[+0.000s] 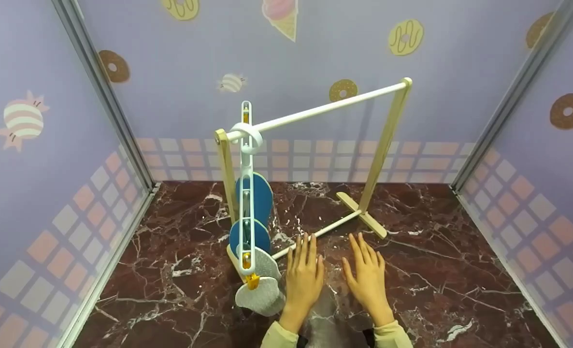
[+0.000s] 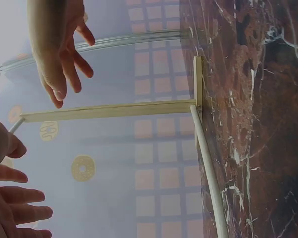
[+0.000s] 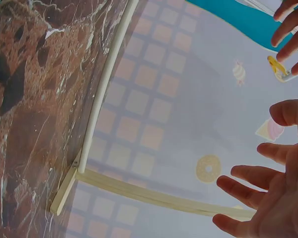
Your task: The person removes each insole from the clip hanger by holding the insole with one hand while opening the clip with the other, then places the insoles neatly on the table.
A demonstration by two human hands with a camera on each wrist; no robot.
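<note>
Both hands are held side by side in front of a rack, fingers straight and spread, gripping nothing. The left hand [image 1: 303, 278] is just right of the hanging grey pieces. Farther right is the right hand [image 1: 367, 280], with a gap between the two. A white clip hanger [image 1: 248, 174] hooks over the rack's white top rod [image 1: 330, 107] near its left end. From its orange clips [image 1: 252, 281] hang rounded flat pieces resembling insoles: blue pieces [image 1: 262, 193] at the far end and grey pieces [image 1: 260, 296] at the near end.
The rack's right wooden post [image 1: 385, 150] stands on a wooden foot [image 1: 378, 227], its left post [image 1: 227, 179] behind the hanger. A low white crossbar [image 1: 337, 224] joins the feet. Patterned panels enclose the marbled dark-red table [image 1: 170, 299] at the back and sides.
</note>
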